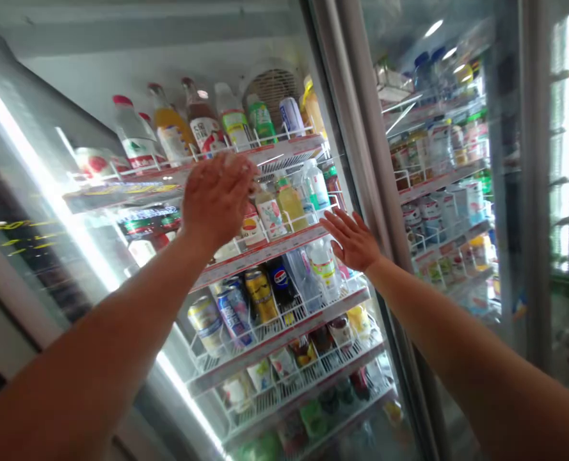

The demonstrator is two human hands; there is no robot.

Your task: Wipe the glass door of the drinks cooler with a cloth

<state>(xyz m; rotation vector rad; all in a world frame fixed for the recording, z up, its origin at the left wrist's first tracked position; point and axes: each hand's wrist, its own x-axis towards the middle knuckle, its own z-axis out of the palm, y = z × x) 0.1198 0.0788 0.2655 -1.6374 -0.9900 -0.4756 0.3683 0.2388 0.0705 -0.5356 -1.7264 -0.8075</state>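
Observation:
I face an open drinks cooler with several wire shelves point(265, 253) of bottles and cans. My left hand point(217, 198) is raised in front of the second shelf, fingers stretched out and together, holding nothing. It hides part of the bottles behind it. My right hand point(351, 240) is open with fingers spread near the cooler's right door frame point(361, 128), level with a clear water bottle point(323, 269). A Pepsi can point(280, 282) and other cans stand on the third shelf between my arms.
The cooler's swung-open glass door point(39, 211) stands at the left with a bright light strip. A second closed cooler point(438, 173) with stocked shelves is on the right. A round fan grille point(272, 89) sits at the top back.

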